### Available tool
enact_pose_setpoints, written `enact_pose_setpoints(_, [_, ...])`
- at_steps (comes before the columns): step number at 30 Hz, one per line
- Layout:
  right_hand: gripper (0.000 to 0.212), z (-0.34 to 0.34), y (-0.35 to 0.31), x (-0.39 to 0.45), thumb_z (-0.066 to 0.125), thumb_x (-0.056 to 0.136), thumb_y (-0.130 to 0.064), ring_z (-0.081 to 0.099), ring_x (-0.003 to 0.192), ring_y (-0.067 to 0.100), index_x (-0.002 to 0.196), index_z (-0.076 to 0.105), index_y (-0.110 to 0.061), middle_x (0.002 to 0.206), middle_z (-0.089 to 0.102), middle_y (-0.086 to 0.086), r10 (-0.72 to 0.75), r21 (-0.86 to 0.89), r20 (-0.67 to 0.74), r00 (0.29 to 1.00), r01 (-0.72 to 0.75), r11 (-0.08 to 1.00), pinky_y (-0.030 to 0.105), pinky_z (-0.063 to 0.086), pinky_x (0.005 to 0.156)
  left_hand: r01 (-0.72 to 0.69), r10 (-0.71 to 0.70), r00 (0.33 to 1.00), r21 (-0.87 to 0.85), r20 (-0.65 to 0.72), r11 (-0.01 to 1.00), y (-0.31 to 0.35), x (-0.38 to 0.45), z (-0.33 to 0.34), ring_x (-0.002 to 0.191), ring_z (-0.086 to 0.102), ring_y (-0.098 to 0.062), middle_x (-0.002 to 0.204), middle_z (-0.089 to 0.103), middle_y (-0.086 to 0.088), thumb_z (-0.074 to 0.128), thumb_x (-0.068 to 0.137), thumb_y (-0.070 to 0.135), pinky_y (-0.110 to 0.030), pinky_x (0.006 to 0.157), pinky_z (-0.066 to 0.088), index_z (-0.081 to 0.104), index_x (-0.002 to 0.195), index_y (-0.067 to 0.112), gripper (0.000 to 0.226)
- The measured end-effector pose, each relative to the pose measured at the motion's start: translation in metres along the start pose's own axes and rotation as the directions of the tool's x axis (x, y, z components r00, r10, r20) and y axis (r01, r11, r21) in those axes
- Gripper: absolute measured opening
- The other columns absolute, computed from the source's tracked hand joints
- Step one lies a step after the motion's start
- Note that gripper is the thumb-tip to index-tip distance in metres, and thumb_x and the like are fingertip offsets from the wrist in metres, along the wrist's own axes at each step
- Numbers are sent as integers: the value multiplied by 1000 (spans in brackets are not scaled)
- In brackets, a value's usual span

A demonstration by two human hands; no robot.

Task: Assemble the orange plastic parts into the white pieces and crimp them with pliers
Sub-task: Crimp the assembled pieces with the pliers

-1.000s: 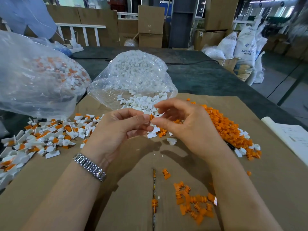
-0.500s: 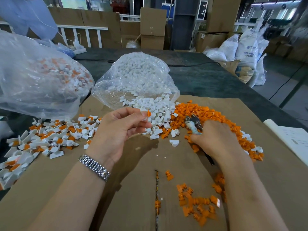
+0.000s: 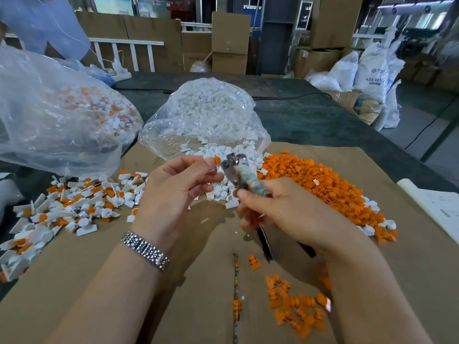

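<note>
My left hand (image 3: 173, 192) pinches a small white piece with an orange insert (image 3: 215, 160) at its fingertips, above the cardboard. My right hand (image 3: 285, 214) grips a pair of pliers (image 3: 238, 172) by the taped handles. The metal jaws point up and left, right beside the orange insert. A heap of loose orange parts (image 3: 323, 189) lies to the right. Loose white pieces (image 3: 223, 189) spill from an open clear bag (image 3: 206, 120) behind my hands.
A pile of assembled white-and-orange pieces (image 3: 69, 207) lies at the left, below a big clear bag (image 3: 54, 115) of more. A few orange parts (image 3: 295, 309) lie near the front. Brown cardboard (image 3: 129, 281) covers the table. A person in blue (image 3: 44, 23) stands far left.
My right hand left the small piece, picked up the pliers from the orange heap and raised them to the piece that my left hand holds.
</note>
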State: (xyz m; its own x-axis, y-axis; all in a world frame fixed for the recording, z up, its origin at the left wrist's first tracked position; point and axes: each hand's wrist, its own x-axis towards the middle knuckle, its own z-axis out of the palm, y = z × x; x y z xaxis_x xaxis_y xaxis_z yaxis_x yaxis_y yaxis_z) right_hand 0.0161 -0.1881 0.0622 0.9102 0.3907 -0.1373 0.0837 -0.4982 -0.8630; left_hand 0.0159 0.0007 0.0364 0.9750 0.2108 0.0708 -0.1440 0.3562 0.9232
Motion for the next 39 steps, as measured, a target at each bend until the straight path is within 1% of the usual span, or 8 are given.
enact_pose_setpoints(7, [36, 11, -6, -3, 53, 102, -43, 72, 73, 3, 93, 66, -11, 83, 76, 3, -93, -175, -21, 995, 88, 981, 41, 59, 83, -42, 45, 998, 61, -43, 997, -2, -1, 3, 67, 71, -15, 79, 75, -7, 76, 84, 11, -18, 50, 46, 72, 82, 11, 5])
enact_pose_setpoints(14, [46, 25, -2, 3, 52, 101, -49, 67, 71, 28, 76, 57, -11, 74, 67, 14, -164, -273, -136, 977, 122, 954, 47, 55, 70, -68, 77, 993, 107, -89, 992, -3, 0, 1, 63, 69, -15, 70, 71, -6, 75, 86, 6, -19, 49, 47, 72, 82, 7, 5])
enact_pose_setpoints(19, [48, 29, -1, 6, 52, 100, -52, 61, 67, 26, 72, 52, -13, 72, 61, 11, -157, -346, -193, 969, 82, 935, 44, 53, 65, -33, 42, 995, 99, -93, 995, -3, 2, 0, 60, 68, -14, 66, 69, -5, 74, 86, 4, -18, 51, 50, 70, 82, 6, 6])
enact_pose_setpoints(23, [50, 34, -1, 11, 55, 100, -48, 42, 56, 12, 62, 42, -18, 65, 45, 1, -194, -374, -259, 946, 87, 923, 29, 35, 52, -31, 41, 994, 94, -104, 995, -3, 4, -2, 61, 68, -15, 68, 70, -7, 74, 86, 4, -19, 53, 51, 70, 80, 6, 7])
enact_pose_setpoints(29, [59, 26, 1, 9, 54, 96, -57, 66, 68, 30, 78, 63, -2, 74, 68, 17, -132, -299, -159, 978, 79, 951, 51, 56, 71, -59, 83, 991, 210, -108, 976, -8, 5, -6, 64, 71, -14, 72, 72, -6, 76, 88, 11, -20, 56, 54, 73, 85, 6, 6])
enact_pose_setpoints(32, [57, 14, 6, 10, 53, 90, -68, 66, 70, 26, 78, 62, -13, 76, 68, 9, -109, -300, -241, 965, 33, 954, 49, 54, 66, -102, 190, 960, 380, -203, 920, -5, 11, -17, 64, 71, -10, 78, 75, 0, 72, 93, 19, -18, 52, 50, 74, 88, 16, 6])
enact_pose_setpoints(35, [46, -2, 20, 15, 52, 90, -69, 58, 72, 18, 76, 55, -25, 76, 58, -3, -77, -388, -426, 901, -105, 916, 35, 39, 59, -85, 288, 917, 567, -278, 819, -4, 17, -28, 62, 66, -10, 75, 70, 0, 70, 92, 21, -26, 55, 46, 69, 83, 20, 9])
enact_pose_setpoints(39, [43, -21, 40, 20, 59, 90, -61, 58, 90, 24, 97, 59, -18, 96, 60, 3, 23, -513, -553, 833, -362, 778, 39, 48, 74, -11, 469, 845, 868, -257, 496, -1, 21, -38, 69, 57, -17, 81, 63, 2, 69, 86, 22, -30, 58, 40, 57, 79, 23, 13])
